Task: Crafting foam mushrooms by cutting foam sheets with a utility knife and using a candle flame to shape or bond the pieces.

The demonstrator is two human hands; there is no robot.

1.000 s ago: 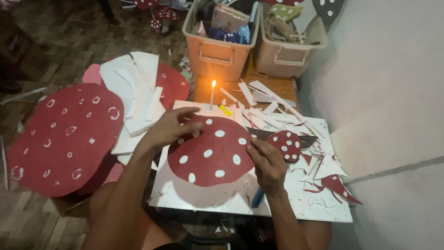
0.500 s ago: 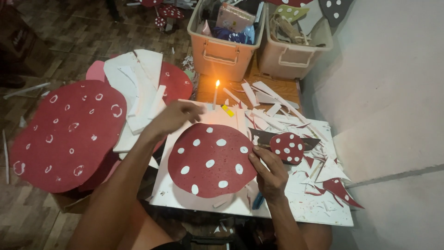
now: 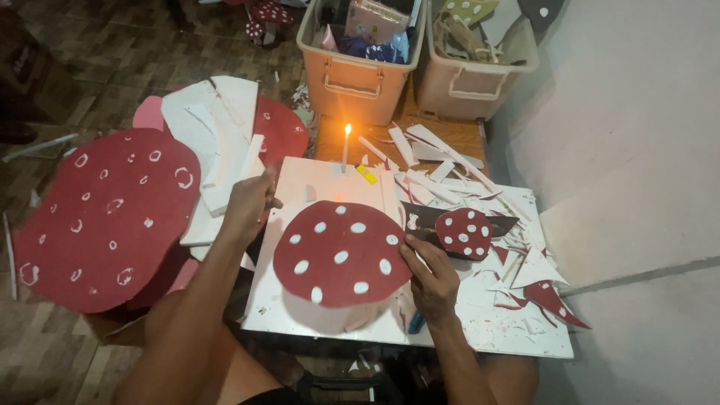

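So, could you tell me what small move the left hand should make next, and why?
Probably bring the left hand back onto the red mushroom cap: it hovers off the cap's left edge, and only the right hand steadies the cap, at its right rim.

Mid-frame, the mushroom cutout (image 3: 341, 253) lies on the white board (image 3: 480, 330), with a smaller mushroom (image 3: 464, 233) to its right. Candle (image 3: 346, 147) stands just above, two bins (image 3: 358, 67) top centre, and a big spotted cutout (image 3: 101, 217) at left on the floor (image 3: 45, 360).
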